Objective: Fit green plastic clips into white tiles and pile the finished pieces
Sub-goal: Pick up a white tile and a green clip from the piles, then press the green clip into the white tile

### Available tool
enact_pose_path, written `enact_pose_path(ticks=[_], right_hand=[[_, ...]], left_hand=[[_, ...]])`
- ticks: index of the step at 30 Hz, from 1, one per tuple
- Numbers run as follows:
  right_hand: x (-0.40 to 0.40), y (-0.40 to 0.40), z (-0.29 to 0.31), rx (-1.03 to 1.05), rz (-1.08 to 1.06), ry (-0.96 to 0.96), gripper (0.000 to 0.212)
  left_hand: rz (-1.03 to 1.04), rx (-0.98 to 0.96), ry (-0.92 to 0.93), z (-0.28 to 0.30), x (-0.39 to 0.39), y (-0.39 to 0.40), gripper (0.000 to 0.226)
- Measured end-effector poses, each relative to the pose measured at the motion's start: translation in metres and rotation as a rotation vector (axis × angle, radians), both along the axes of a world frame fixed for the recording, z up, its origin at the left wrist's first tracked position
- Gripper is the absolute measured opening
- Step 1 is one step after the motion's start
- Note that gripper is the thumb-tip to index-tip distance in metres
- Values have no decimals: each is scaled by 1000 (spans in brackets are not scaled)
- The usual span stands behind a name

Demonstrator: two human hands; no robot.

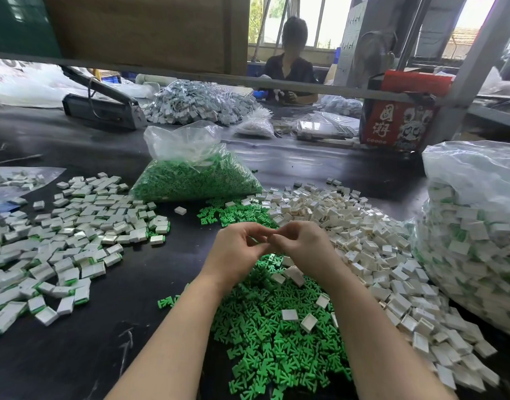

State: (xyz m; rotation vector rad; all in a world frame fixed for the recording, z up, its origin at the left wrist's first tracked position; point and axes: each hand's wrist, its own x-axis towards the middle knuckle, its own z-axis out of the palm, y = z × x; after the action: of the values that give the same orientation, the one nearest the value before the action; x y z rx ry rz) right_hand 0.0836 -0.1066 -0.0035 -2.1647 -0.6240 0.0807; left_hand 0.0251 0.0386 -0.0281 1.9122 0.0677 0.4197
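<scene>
Green clips (276, 336) and empty white tiles (363, 243) remain plentiful mid-bench, finished pieces (60, 249) cover the left edge, while left hand (233, 252) and right hand (302, 246) pinch together, contents indiscernible.

Black table (74, 356) — green clips (276, 342), white tiles (363, 235)

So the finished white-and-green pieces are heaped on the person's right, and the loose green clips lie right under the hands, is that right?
Not quite. The head view shows the finished pieces heaped on the person's left, not the right; the heap on the right is empty white tiles. The rest holds: the loose green clips lie right under the hands, left hand and right hand.
</scene>
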Motion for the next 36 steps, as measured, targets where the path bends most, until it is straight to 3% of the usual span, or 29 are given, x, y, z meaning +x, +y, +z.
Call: enact_pose_path(ticks=[4,5,8,10,16,26,30,34,36], right_hand=[[1,1,-5,189,22,150,15],[2,0,-7,129,52,124,15],[2,2,-10,-317,158,-103,24],[-1,8,-7,-464,142,-196,24],[-6,10,-5,-394,120,-202,8],[-3,9,-5,-413,70,-164,13],[-3,6,-4,-207,20,-91,8],[-4,-1,5,299,21,268,16],[-6,-3,10,443,53,420,20]], left_hand=[[116,-113,10,-1,2,9,16],[151,-127,29,-1,2,12,15],[147,-293,50,-1,3,13,15],[111,-412,36,2,3,10,19],[8,-609,0,7,-1,9,39],[-42,-708,-16,12,-5,11,35],[-33,-708,-19,14,-6,10,30],[-34,-700,-21,13,-5,11,25],[-22,-705,-19,12,-4,10,22]])
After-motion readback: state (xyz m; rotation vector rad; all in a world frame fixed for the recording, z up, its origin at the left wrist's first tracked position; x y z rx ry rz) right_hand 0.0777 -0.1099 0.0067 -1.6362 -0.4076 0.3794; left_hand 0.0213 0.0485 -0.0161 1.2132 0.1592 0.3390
